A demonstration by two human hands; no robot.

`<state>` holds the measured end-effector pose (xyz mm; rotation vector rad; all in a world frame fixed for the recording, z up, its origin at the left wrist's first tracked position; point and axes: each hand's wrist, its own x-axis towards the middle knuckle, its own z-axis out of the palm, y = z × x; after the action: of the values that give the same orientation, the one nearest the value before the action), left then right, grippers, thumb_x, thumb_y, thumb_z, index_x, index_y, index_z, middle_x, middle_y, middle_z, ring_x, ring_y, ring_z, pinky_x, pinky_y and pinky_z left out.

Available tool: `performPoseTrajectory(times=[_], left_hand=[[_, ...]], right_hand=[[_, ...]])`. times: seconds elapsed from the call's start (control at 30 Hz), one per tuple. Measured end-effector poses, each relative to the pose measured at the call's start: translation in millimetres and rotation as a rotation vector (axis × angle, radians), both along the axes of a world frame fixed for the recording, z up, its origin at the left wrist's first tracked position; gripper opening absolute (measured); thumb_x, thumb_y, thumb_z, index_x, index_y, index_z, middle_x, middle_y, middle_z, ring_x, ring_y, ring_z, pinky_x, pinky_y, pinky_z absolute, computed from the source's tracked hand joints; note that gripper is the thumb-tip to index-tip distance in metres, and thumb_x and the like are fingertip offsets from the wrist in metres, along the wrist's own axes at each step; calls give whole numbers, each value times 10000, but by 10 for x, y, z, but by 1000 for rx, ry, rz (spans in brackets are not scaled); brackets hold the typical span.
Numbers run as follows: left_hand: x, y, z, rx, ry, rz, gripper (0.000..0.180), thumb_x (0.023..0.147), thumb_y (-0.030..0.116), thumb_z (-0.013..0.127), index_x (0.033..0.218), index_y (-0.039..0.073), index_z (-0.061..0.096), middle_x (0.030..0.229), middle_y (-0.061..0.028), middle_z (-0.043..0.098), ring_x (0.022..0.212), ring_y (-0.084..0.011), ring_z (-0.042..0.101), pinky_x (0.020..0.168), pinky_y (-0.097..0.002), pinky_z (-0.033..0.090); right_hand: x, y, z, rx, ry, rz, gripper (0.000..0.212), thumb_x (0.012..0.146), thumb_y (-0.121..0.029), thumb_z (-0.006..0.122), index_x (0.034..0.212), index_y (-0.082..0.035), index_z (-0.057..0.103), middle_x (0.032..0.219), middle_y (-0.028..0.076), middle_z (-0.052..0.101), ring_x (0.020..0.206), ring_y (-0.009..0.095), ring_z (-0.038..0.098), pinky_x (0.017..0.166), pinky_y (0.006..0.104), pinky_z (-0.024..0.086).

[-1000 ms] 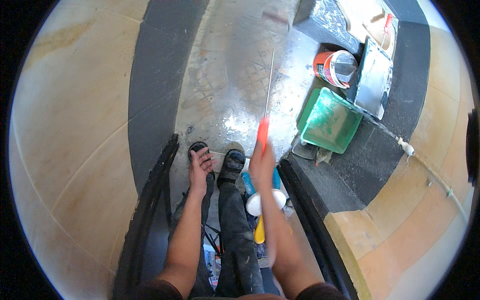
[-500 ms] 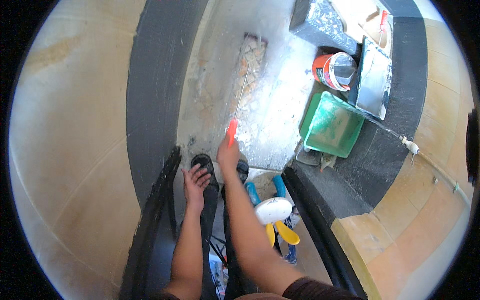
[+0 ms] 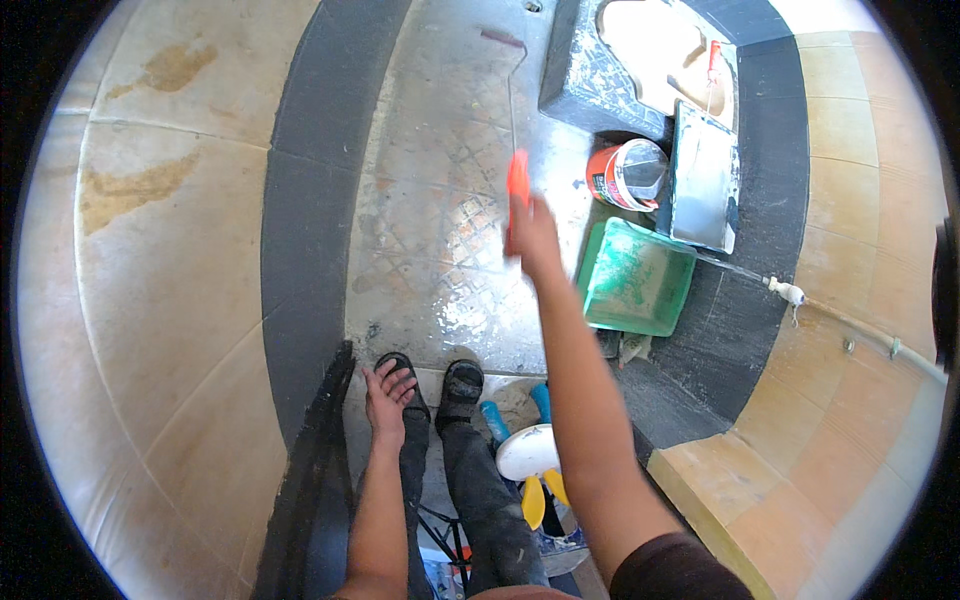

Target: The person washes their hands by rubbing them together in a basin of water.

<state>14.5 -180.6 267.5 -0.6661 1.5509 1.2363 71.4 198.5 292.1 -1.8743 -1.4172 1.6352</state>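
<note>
My right hand (image 3: pixel 535 232) is closed round the red handle of a paint roller (image 3: pixel 517 185), held out in front of me over the floor. Its thin wire runs away from me and bends to a narrow dark roller head at the far end. Blur keeps me from telling whether that head touches the floor. Low and to the left, my left hand (image 3: pixel 388 398) hangs with palm up and fingers apart, holding nothing. It is nearest my left foot, in a black sandal.
A green tub (image 3: pixel 640 285), an orange bucket (image 3: pixel 625 175) and a dark-rimmed tray (image 3: pixel 703 180) stand along the right. Beyond them is a dark speckled block (image 3: pixel 600 85). A stool (image 3: pixel 528 452) with blue and yellow legs sits beside my feet. A pipe with a tap (image 3: pixel 788 292) runs along the right wall.
My right hand has moved forward and to the right with the paint roller. My left hand stays low and open. The view has shifted slightly.
</note>
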Motion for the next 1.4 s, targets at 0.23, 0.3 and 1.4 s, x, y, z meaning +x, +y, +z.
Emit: performPoseTrajectory(times=[0.23,0.3,1.4], left_hand=[[275,55,-83,25,-93,-22,719,1040,704,336,1352,106,587,1142,-83,678,1011,-206,668,892,-341,507],[225,-8,-65,19,-98,-10,719,1041,704,334,1355,108,585,1148,-83,673,1026,-207,663,906,-344,501],[-113,193,38,-26,-37,26,750,1036,704,361,1342,57,586,1114,-94,683,965,-201,675,848,-338,523]], right_hand=[[2929,-3123,455,-174,-361,-135,334,1062,-328,585,1208,-32,634,873,63,666,700,147,613,629,323,498],[3280,-3104,659,-228,-492,2,358,1054,-342,587,1195,-16,636,950,162,717,817,273,693,729,397,536],[-1582,86,-694,-244,148,-380,526,1062,-486,412,914,-3,558,611,112,522,455,274,539,424,431,425]])
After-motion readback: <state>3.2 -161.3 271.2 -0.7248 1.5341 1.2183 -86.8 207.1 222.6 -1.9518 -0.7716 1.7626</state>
